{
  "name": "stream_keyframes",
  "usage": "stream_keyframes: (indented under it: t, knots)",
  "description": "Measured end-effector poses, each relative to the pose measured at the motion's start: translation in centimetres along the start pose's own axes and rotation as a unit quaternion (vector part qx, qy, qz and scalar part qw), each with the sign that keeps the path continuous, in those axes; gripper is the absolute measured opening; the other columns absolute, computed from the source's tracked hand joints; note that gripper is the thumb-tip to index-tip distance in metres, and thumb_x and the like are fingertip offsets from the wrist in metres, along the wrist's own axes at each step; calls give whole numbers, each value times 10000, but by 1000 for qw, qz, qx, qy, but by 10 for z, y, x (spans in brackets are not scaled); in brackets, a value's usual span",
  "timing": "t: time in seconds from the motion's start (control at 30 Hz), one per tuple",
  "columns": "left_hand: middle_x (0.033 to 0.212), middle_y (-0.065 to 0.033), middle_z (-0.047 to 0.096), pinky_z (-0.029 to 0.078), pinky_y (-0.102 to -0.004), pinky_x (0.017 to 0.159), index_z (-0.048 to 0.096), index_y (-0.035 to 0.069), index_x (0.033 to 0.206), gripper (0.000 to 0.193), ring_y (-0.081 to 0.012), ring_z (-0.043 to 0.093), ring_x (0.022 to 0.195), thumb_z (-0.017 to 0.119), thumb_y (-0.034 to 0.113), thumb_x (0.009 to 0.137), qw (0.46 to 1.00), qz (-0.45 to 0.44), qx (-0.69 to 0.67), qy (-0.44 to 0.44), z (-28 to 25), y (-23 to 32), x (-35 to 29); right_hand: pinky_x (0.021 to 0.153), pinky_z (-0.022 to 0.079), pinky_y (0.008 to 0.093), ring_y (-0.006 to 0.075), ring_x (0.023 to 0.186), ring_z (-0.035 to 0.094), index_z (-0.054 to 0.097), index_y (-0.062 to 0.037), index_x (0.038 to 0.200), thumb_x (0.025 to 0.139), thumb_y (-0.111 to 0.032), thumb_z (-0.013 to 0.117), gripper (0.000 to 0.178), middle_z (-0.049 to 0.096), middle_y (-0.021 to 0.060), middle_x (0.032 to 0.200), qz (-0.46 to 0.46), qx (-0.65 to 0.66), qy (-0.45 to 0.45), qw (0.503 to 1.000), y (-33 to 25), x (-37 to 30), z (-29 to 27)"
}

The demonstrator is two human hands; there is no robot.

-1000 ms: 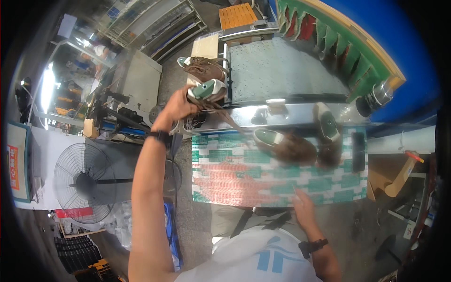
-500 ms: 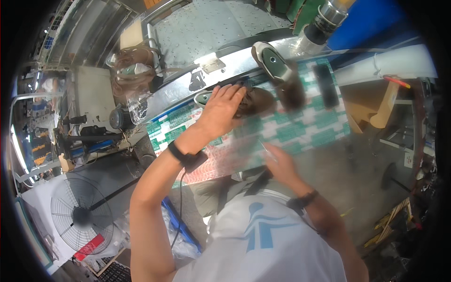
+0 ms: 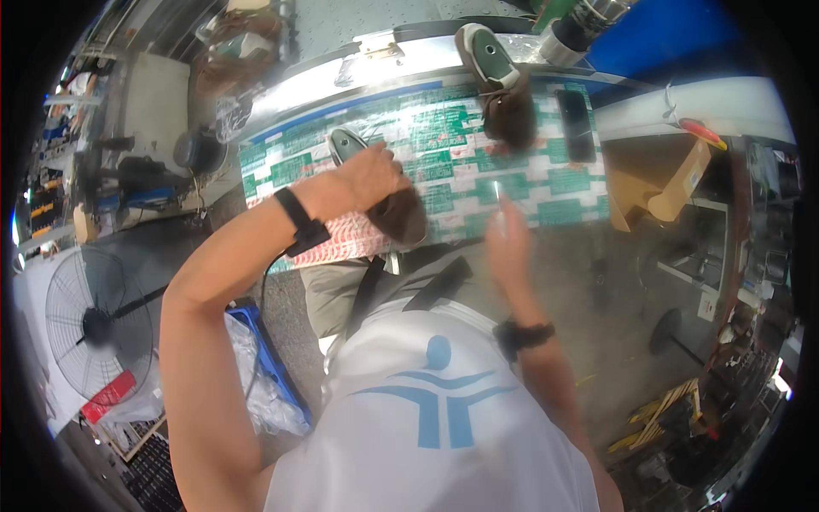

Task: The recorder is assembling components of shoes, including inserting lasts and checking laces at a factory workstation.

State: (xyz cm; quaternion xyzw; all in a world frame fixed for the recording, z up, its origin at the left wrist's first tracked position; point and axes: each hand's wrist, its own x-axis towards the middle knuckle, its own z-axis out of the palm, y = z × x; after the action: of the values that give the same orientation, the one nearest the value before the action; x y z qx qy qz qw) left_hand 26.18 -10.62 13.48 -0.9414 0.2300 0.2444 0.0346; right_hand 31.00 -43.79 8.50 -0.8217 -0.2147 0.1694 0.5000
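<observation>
Your left hand (image 3: 368,177), just left of the frame's centre, is clenched around a brown shoe (image 3: 388,200); its grey-green insole shows above your knuckles and its dark toe pokes out below them. The shoe lies on a green, white and red patterned sheet (image 3: 546,183) covering the worktable across the upper middle of the frame. Your right hand (image 3: 505,239), near the centre, rests at the sheet's lower edge; motion blur hides its fingers, so you cannot tell whether it grips anything. A second brown shoe (image 3: 499,85) lies at the top centre, partly on a shiny metal ledge. A black phone (image 3: 576,124) lies just right of it. A floor fan (image 3: 94,328) stands at the left edge.
</observation>
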Motion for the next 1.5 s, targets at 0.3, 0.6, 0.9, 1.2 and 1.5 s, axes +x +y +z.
stream_keyframes:
  t: [0.3, 0.6, 0.9, 1.2, 1.5]
  knots:
    - [1427, -159, 630, 487, -459, 1148, 627, 74, 1436, 579, -332, 591, 1357, 711, -73, 883, 737, -323, -409, 430, 42, 79, -96, 1102, 408, 555, 413, 1261, 548, 532, 40, 1513, 867, -312, 822, 791, 595, 216, 1347, -225, -312, -15, 923, -16, 53, 37]
    - [1038, -64, 721, 585, -276, 728, 676, -8, 1237, 213, -138, 670, 822, 718, 31, 1031, 286, -344, -766, 462, 104, 126, -51, 1186, 420, 512, 480, 1396, 514, 492, 44, 1535, 950, -348, 790, 764, 555, 288, 1495, -235, -51, -122, 963, -102, 61, 130]
    - [1094, -37, 696, 625, -269, 776, 703, 33, 1242, 230, -75, 659, 883, 705, 187, 1071, 170, -281, -798, 505, 93, 93, -79, 942, 517, 539, 464, 1086, 654, 608, 39, 1355, 986, -244, 739, 483, 675, 271, 1193, -172, -171, -107, 964, -78, 25, 132]
    - [957, -44, 685, 538, -336, 780, 696, 22, 1061, 203, -155, 656, 856, 818, -3, 900, 479, -418, -557, 534, 93, 145, -41, 982, 562, 441, 360, 1088, 736, 674, -13, 1341, 963, -104, 680, 389, 743, 203, 1157, -71, -85, -133, 985, -58, 35, 92]
    - [981, -61, 720, 562, -445, 855, 764, 84, 943, 140, -323, 691, 976, 776, 3, 830, 566, -407, -416, 584, 91, 157, -53, 806, 558, 457, 315, 910, 698, 714, -66, 1030, 870, -179, 832, 229, 691, 101, 983, -401, -303, -162, 849, -139, 75, 128]
